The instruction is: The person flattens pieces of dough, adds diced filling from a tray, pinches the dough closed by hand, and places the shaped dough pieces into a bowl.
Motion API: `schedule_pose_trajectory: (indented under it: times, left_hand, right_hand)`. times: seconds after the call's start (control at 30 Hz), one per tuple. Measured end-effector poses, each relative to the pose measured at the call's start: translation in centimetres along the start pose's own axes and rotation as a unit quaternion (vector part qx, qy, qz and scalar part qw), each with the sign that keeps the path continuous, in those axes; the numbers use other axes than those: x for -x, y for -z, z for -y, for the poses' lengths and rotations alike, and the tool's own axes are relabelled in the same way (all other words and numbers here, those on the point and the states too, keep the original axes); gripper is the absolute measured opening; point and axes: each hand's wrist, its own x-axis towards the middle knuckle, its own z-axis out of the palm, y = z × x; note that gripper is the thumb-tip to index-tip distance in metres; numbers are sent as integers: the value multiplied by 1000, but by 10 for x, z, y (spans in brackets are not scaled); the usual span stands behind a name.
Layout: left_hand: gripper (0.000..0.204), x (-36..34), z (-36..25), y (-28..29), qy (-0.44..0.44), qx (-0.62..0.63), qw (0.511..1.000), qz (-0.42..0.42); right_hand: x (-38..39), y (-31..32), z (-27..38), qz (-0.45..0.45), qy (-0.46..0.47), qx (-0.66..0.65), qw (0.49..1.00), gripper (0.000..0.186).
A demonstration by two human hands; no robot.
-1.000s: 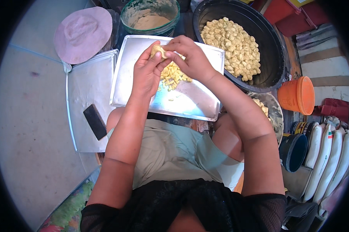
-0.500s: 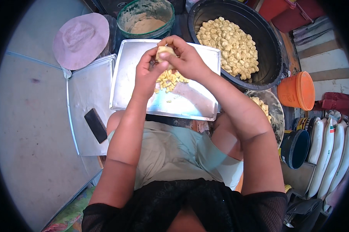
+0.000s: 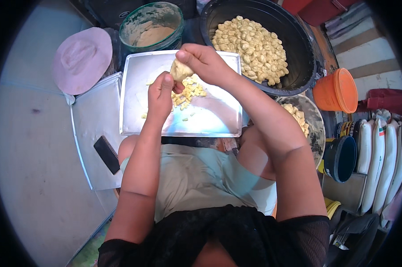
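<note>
Gripping the dough [image 3: 180,71] between your left hand [image 3: 160,92] and right hand [image 3: 204,65], over the tray [image 3: 214,116] toward the middle of its far edge, you could tear the dough by pinching too hard.

You have bare metal along the right side of the tray [image 3: 221,119] to slide a hand low across. In its middle, the heap of yellow cubes [image 3: 192,92] stands in your way, with your left hand [image 3: 160,94] at its left and your right hand [image 3: 202,63] on its far side. Beyond the far rim, you have only a narrow gap between the green bucket [image 3: 177,32] and the black tub [image 3: 302,55]. At left, the phone [image 3: 106,155] obstructs the near part of the metal sheets [image 3: 92,118].
</note>
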Motion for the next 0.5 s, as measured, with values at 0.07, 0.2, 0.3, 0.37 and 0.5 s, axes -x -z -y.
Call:
schedule_pose_trajectory:
  times: [0.07,0.2,0.3,0.37,0.5]
  left_hand:
    - [39,0,1,-3,-6,-12,1000,21]
    - [29,8,2,-6,-12,-64,998,26]
    - [30,19,2,-17,-14,-106,993,42]
    - [28,25,-4,-33,-5,-107,992,59]
    - [22,19,-60,-102,-99,-208,962,148]
  right_hand:
    - [0,18,0,-98,67,84,989,27]
    - [11,106,-13,-363,181,252,879,30]
    - [62,173,-26,-455,85,167,870,40]
    - [114,205,-42,-470,88,109,871,37]
    - [242,225,-75,-399,-114,91,905,32]
